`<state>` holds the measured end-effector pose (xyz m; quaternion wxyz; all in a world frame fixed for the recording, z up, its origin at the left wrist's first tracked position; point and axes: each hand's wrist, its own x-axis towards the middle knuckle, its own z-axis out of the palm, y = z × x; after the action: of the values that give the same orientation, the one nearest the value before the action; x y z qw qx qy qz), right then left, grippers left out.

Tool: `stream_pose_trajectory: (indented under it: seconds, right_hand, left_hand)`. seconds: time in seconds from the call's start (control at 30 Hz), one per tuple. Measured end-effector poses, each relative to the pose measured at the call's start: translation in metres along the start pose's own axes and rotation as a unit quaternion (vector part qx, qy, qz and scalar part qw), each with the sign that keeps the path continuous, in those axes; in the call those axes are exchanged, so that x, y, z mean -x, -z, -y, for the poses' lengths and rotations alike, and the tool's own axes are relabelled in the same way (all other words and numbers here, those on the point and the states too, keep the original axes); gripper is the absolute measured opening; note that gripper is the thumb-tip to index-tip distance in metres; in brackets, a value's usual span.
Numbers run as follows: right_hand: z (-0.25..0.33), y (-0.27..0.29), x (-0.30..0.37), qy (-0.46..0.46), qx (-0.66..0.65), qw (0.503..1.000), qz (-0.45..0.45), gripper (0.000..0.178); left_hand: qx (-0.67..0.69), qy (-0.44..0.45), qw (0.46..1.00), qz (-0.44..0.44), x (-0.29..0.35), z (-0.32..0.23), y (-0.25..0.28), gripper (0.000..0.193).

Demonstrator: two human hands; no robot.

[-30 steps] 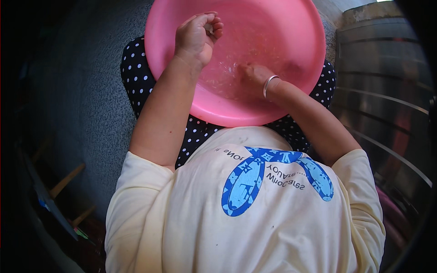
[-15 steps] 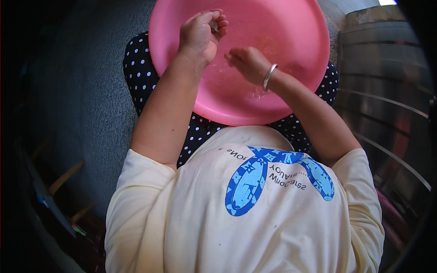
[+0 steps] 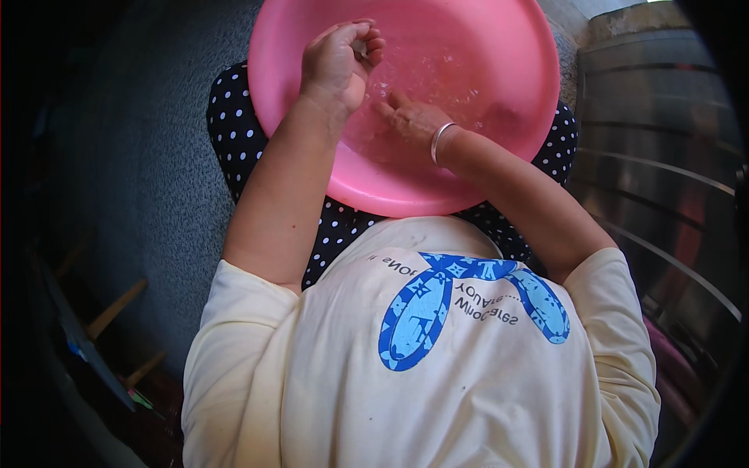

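A wide pink plastic basin [image 3: 355,196] with shallow, rippling water [image 3: 441,78] sits between my knees. My left hand [image 3: 337,66] is raised over its left part, palm turned inward and fingers curled. A small pale patch shows inside the curl, too small to make out. Lower and to the right, my right hand [image 3: 409,125] dips into the water with its fingers stretched and apart, and nothing is visible in them. A silver bangle [image 3: 438,144] circles the right wrist.
Black trousers with white dots [image 3: 238,117] cover my legs on both sides of the basin. A shiny metal panel with horizontal bars [image 3: 655,148] stands to the right. At the lower left are dim wooden pieces [image 3: 117,308]. Grey rough floor [image 3: 172,195] lies at the left.
My right hand has moved down and slightly left into the water, its fingers spreading from a loose curl. The water ripples more. My left hand stays curled in nearly the same place.
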<state>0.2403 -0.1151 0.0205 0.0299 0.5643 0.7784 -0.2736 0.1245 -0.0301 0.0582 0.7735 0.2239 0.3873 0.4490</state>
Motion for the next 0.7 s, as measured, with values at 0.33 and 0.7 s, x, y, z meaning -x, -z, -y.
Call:
stream_pose_trajectory:
  seconds: [0.33, 0.7]
  right_hand:
    - [0.017, -0.014, 0.015, 0.069, -0.141, 0.985, 0.075, 0.019]
    - [-0.079, 0.046, 0.017, -0.065, -0.027, 0.984, -0.165, 0.016]
  left_hand:
    - [0.001, 0.010, 1.000, 0.007, -0.002, 0.001, 0.003, 0.011]
    - [-0.007, -0.004, 1.000, -0.005, 0.003, 0.000, 0.001, 0.012]
